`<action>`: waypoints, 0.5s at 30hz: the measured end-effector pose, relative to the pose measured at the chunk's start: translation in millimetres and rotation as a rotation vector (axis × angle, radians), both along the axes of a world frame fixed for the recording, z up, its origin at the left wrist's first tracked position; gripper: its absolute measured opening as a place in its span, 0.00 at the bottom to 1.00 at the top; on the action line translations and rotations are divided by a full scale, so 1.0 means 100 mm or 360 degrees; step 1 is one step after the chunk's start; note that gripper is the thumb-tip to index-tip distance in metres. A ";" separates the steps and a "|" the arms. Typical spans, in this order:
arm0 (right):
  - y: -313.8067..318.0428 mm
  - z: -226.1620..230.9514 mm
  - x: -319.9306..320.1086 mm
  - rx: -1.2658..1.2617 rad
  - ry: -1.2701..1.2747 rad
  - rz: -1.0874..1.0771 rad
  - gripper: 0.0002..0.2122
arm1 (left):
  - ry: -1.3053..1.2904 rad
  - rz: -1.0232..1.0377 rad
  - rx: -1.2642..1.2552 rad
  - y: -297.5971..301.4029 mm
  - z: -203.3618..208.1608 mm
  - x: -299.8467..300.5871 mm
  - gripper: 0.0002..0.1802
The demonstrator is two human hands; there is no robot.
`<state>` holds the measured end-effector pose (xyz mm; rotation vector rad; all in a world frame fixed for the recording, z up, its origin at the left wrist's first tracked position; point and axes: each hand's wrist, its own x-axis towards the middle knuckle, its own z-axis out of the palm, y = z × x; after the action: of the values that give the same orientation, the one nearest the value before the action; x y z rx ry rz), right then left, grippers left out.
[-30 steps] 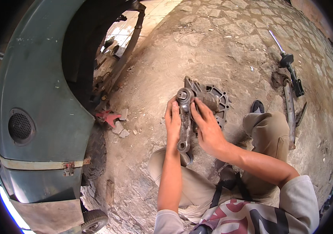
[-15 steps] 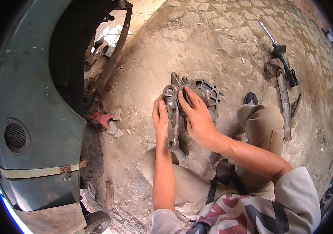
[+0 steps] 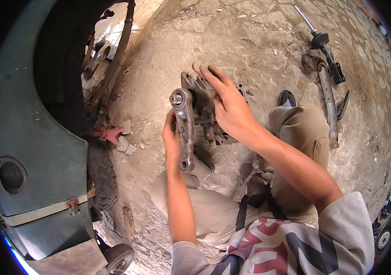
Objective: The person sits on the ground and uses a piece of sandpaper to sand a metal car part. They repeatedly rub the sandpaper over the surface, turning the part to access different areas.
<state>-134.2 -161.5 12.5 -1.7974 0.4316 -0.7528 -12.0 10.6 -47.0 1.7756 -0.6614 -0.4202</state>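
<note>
A greasy metal steering gearbox (image 3: 203,101) is between my two hands, in front of my bent legs. Its long pitman arm (image 3: 187,133) points toward me, with a round splined end at the top and a small eye at the bottom. My left hand (image 3: 171,137) grips it from the left, fingers partly hidden behind the arm. My right hand (image 3: 233,110) presses against its right side, fingers fairly straight and reaching past the far edge. Behind that hand shows part of a flange with bolt holes (image 3: 242,90); whether it belongs to the gearbox I cannot tell.
At left stands a green vehicle body (image 3: 44,146) with a tyre (image 3: 102,176) beneath. A red metal piece (image 3: 109,134) lies near stone chips. To the right, on rough stone ground, are a shock absorber (image 3: 326,50) and a long rusty bar (image 3: 328,105).
Both hands and the gearbox have shifted left and slightly upward in the picture. The gearbox has turned, showing more of its underside. My right hand has slid farther around its right side.
</note>
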 end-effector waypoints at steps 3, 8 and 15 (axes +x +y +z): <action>-0.02 -0.01 -0.06 0.0101 0.0064 0.0110 0.30 | 0.0294 -0.0024 0.0287 0.00 0.14 -0.08 0.27; 0.36 -0.08 -0.05 -0.0058 0.0003 0.0222 0.31 | 0.0199 -0.0138 0.0530 0.29 -0.07 0.06 0.29; 0.38 -0.08 0.11 -0.0032 0.0019 0.0143 0.27 | -0.0289 -0.0282 0.0773 0.42 0.00 0.07 0.30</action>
<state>-123.3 -123.7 4.3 -1.8284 0.3495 -0.6862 -4.7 53.0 -47.0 2.2415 -0.9043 -0.5806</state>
